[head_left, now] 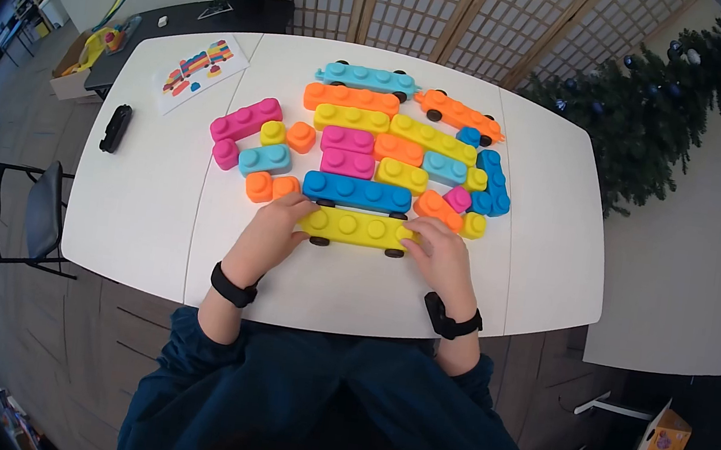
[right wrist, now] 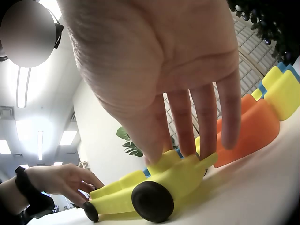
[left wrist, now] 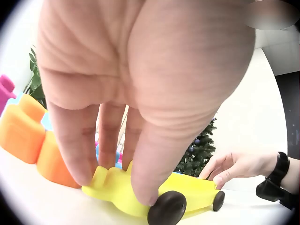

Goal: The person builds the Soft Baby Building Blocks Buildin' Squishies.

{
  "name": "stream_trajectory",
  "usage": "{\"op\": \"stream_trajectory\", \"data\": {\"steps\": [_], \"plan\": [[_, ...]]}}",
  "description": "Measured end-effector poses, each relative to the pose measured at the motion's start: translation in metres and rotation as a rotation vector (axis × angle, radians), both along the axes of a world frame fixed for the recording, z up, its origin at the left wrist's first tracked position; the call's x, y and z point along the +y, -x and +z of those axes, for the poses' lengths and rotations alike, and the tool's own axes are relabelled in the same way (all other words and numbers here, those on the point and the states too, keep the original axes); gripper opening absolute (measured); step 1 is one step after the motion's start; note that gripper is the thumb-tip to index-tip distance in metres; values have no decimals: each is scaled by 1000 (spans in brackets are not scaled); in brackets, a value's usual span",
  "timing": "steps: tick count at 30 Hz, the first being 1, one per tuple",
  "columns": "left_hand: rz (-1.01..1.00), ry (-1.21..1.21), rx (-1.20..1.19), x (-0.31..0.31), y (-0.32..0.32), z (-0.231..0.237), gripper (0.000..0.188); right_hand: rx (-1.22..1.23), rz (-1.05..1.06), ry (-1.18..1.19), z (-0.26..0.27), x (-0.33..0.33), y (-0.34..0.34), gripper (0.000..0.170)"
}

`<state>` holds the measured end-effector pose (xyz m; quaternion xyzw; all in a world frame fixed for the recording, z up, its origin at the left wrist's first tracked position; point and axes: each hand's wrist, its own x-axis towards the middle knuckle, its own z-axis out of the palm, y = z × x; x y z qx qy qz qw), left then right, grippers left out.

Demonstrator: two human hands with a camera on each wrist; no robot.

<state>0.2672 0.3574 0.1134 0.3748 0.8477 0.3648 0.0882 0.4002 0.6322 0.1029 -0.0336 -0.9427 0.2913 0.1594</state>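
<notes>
A yellow wheeled base [head_left: 358, 228] with studs on top stands on its dark wheels near the table's front edge. My left hand [head_left: 272, 230] grips its left end, thumb on the near side and fingers on the far side, as the left wrist view also shows on the yellow base [left wrist: 126, 192]. At the other end my right hand [head_left: 442, 257] holds the base between thumb and fingers; in the right wrist view the thumb touches the yellow base [right wrist: 176, 176]. Just behind it stands a blue wheeled base [head_left: 356, 192].
Loose blocks lie left, such as a pink block [head_left: 247, 119], and right, such as an orange block [head_left: 439, 209]. Light-blue [head_left: 367, 77] and orange wheeled bases [head_left: 460, 114] stand at the back. A printed picture sheet [head_left: 201, 71] and black object [head_left: 117, 129] lie left.
</notes>
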Motion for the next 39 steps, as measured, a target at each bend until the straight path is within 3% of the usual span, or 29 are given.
{"op": "stream_trajectory", "data": {"steps": [10, 12, 14, 15, 17, 21, 27, 31, 33, 37, 39], "plan": [[-39, -7, 56, -9, 3, 3, 42, -26, 4, 13, 1, -1, -2, 24], [77, -123, -153, -22, 14, 12, 38, -23, 9, 10, 2, 1, -1, 24], [274, -106, -24, -40, 32, 14, 39, -35, 8, 12, 3, 1, -2, 24], [275, -106, -25, -48, 43, 11, 39, -35, 9, 12, 3, 1, -2, 24], [523, -132, 308, -62, 68, -2, 54, -29, 9, 17, 2, 0, -2, 24], [484, -24, 273, -84, 103, -37, 72, -45, 17, 20, 2, 4, 1, 23], [467, 25, 106, -86, 111, -42, 59, -63, 13, 77, 3, 3, -1, 23], [474, 5, 90, -91, 108, -34, 51, -105, -1, 113, 6, 3, -1, 23], [532, -35, 213, -95, 102, -26, 45, -110, -5, 112, 6, 2, -1, 23], [560, -153, 188, -82, 71, 10, 44, -102, -10, 109, 5, 2, -2, 24], [361, -309, 105, -71, 53, 21, 44, -105, -8, 108, 6, 2, -2, 24]]}}
